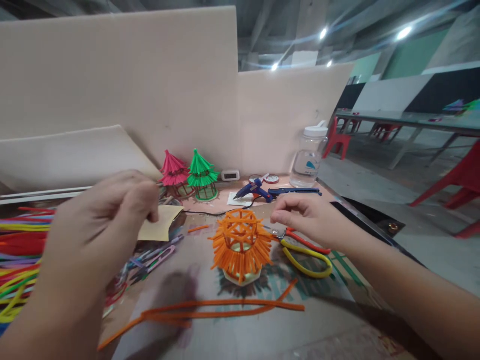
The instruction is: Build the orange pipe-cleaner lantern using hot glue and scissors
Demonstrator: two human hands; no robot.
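My left hand [108, 220] is raised at the left, its fingers curled into a closed grip; anything inside is hidden. My right hand [305, 215] hovers at the right with thumb and fingers drawn together, and I cannot make out anything in them. Between and below both hands stands an orange pipe-cleaner tower [242, 245] with a fringed skirt and an open lattice top, on a pale base. Neither hand touches it. Several loose orange pipe cleaners [225, 309] lie in front of it. Close below my right hand are pliers or cutters with red and yellow handles [311, 262].
Pink [174, 172] and green [203, 175] pipe-cleaner towers stand behind. A blue glue gun [253, 190], its cord and a water bottle [308, 157] are at the back. Coloured pipe cleaners [22, 250] lie left, near a yellow paper [161, 225] and purple snips [161, 257].
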